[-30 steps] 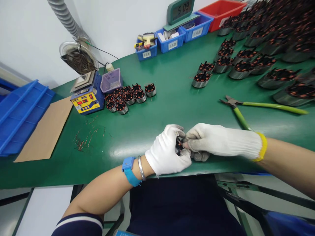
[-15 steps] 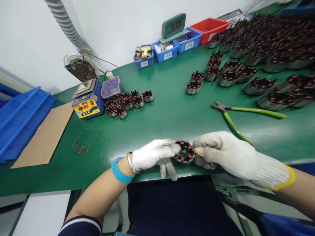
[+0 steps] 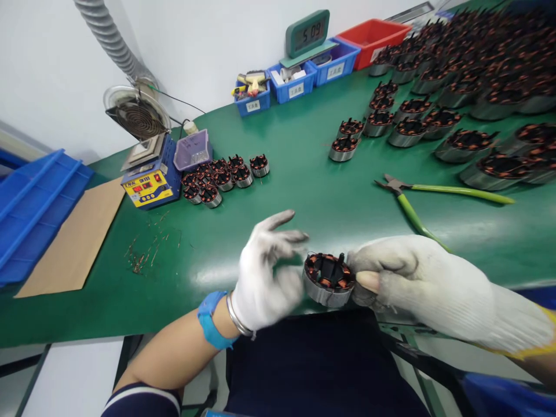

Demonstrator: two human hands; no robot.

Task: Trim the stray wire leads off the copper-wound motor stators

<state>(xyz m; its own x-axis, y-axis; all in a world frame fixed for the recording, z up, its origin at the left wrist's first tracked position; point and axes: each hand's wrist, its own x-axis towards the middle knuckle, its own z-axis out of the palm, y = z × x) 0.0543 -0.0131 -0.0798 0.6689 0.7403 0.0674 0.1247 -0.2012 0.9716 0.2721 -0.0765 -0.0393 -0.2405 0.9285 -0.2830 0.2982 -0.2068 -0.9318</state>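
Observation:
Near the front edge of the green bench, my gloved right hand (image 3: 391, 275) grips a motor stator (image 3: 329, 284) by its right side. The stator is a steel ring with copper windings and black plastic parts, its open top tilted towards me. My gloved left hand (image 3: 271, 269), a little blurred, is just left of the stator with its fingers spread and nothing in them. Green-handled cutting pliers (image 3: 402, 186) lie with their jaws apart beyond my right hand.
Several stators (image 3: 226, 176) cluster beside a blue and yellow soldering unit (image 3: 152, 182). Many more stators (image 3: 490, 75) fill the right side. Wire scraps (image 3: 143, 255) lie at left near cardboard (image 3: 78, 237). Blue bins (image 3: 289, 84), a red bin (image 3: 373, 35) and a clock (image 3: 307, 33) stand along the wall.
My left hand has let go of the stator and drawn back left, fingers spreading. The stator, still in my right hand, has turned so that its steel outer wall shows.

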